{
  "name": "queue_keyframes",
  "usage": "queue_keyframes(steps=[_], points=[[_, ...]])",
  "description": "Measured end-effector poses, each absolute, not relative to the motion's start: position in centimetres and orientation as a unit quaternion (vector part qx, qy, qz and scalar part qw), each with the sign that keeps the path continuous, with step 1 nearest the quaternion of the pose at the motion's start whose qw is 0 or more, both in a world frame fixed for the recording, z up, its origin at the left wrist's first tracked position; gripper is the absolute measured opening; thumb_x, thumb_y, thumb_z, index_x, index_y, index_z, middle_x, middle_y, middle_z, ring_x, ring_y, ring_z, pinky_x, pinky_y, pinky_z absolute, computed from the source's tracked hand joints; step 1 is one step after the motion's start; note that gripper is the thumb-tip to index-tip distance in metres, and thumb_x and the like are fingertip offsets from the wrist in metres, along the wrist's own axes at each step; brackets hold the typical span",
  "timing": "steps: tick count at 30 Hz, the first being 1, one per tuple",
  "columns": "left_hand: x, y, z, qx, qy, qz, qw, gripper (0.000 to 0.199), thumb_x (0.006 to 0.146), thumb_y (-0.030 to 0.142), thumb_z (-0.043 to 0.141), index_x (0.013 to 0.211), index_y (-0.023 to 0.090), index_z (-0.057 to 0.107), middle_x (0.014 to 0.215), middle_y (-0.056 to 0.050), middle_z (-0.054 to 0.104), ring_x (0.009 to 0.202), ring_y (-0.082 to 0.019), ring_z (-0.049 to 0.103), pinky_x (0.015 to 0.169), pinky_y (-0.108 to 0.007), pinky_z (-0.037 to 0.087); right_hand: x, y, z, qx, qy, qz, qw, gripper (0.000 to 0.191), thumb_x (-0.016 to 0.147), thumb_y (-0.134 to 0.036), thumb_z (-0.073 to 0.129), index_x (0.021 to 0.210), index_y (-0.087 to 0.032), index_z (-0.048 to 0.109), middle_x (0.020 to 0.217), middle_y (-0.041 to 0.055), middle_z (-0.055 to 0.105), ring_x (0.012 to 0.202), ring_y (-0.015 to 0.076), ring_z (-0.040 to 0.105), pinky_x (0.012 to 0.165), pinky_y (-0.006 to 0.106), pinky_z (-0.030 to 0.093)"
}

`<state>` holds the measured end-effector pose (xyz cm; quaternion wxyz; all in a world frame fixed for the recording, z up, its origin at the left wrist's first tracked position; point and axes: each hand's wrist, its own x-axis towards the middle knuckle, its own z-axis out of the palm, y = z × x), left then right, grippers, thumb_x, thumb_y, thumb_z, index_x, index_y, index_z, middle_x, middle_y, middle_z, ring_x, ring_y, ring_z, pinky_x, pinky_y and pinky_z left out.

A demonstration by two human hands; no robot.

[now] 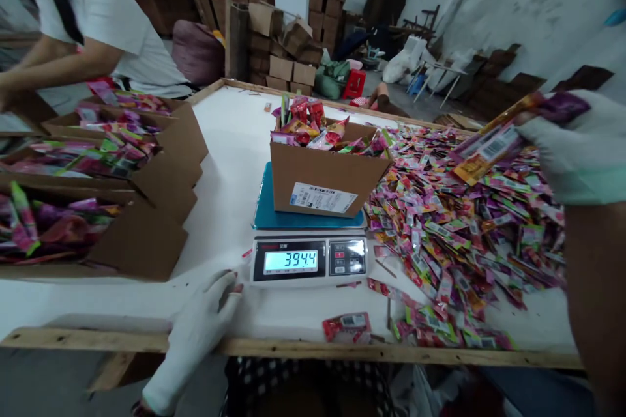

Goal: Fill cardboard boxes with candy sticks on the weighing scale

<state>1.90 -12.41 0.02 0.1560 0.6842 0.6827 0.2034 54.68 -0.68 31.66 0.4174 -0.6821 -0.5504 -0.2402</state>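
**Row of cartons (pixel 141 241) packed, another on the scale, big heap left**

Along the left of the worktop (pixel 220 234), the filled cartons stand in a staggered row, loaded with brightly printed packets. A further brown carton with a barcode label sits on the teal platform of a digital bench scale (pixel 308 260), its flaps open and packets heaped above the rim; the display reads 3944, unit not shown. Much remains loose: a large heap of packets (pixel 464 228) spreads across the right of the worktop, thinning into strays toward the front edge.

The gloved right hand (pixel 572 146) is raised over that heap, its fingers closed on a strip of packets (pixel 493 137). The gloved left hand (pixel 195 332) lies empty on the worktop just in front of the scale, its fingers (pixel 227 283) open. At the far left, a co-worker (pixel 102 19) leans over the cartons, apart from both hands.
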Motion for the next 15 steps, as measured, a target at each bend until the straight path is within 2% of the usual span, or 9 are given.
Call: queue_keyframes(steps=[7, 11, 15], points=[[1.9, -12.4, 0.0, 0.686, 0.686, 0.184, 0.159, 0.044, 0.094, 0.046, 0.042, 0.116, 0.018, 0.068, 0.134, -0.012, 0.067, 0.125, -0.031, 0.062, 0.109, -0.045, 0.049, 53.8, -1.1, 30.8, -0.701, -0.585, -0.184, 0.365, 0.022, 0.073, -0.032, 0.076, 0.094, -0.025, 0.078, 0.081, 0.011, 0.076, 0.071, 0.0245, 0.067, 0.064, 0.042, 0.052], [1.9, -12.3, 0.2, 0.687, 0.685, 0.183, 0.156, 0.045, 0.093, 0.045, 0.042, 0.117, 0.017, 0.068, 0.133, -0.012, 0.068, 0.124, -0.031, 0.063, 0.109, -0.045, 0.049, 53.7, -0.3, 30.5, -0.662, -0.603, -0.176, 0.409, 0.023, 0.072, -0.033, 0.078, 0.093, -0.023, 0.078, 0.082, 0.0102, 0.075, 0.072, 0.024, 0.067, 0.066, 0.041, 0.053], [1.7, -12.1, 0.1, 0.696, 0.68, 0.185, 0.139, 0.046, 0.093, 0.049, 0.041, 0.112, 0.019, 0.07, 0.13, -0.011, 0.07, 0.121, -0.031, 0.065, 0.107, -0.045, 0.05, 50.7, 1.4, 32.0, -0.606, -0.591, -0.189, 0.498, 0.02, 0.077, -0.03, 0.075, 0.093, -0.018, 0.076, 0.089, 0.012, 0.075, 0.079, 0.0243, 0.066, 0.07, 0.04, 0.053]])
